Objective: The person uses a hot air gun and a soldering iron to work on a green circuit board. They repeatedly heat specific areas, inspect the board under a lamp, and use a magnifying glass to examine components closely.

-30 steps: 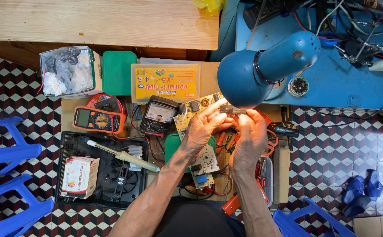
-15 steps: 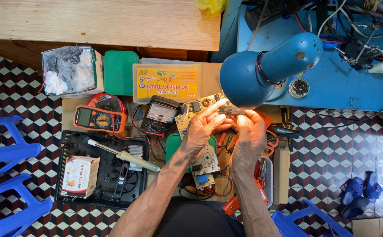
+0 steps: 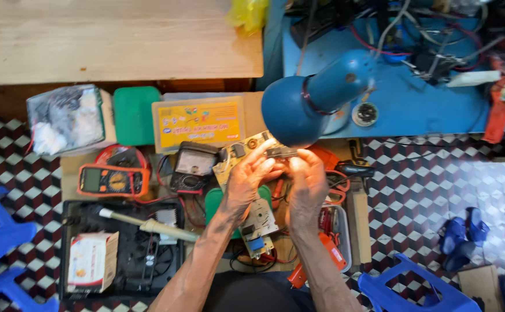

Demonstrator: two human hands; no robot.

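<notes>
Both hands are up under the blue desk lamp [image 3: 316,107] pinching one small dark part [image 3: 280,152] between them. The left hand [image 3: 249,179] grips its left end with thumb and fingers, and the right hand [image 3: 307,179] closes on the other end. The part sits right at the lamp's rim, just above the yellowish circuit board [image 3: 238,155] that pokes out from behind the left fingers. It's too small to say exactly what it is.

If it were me, I'd keep the wrists braced on the bench and hold it in the pool of light, since a grip that fine slips easily and anything dropped would vanish into the clutter below.

Around that: a second board [image 3: 259,222] lies between the forearms, with an analog meter [image 3: 193,167] just left of the hands and an orange multimeter [image 3: 111,181] further left. A soldering iron [image 3: 148,225] rests across the black tray [image 3: 148,263], next to a small carton [image 3: 90,260]. A yellow parts box [image 3: 199,122] and a green lid [image 3: 135,115] sit by the wooden table [image 3: 113,40].
</notes>
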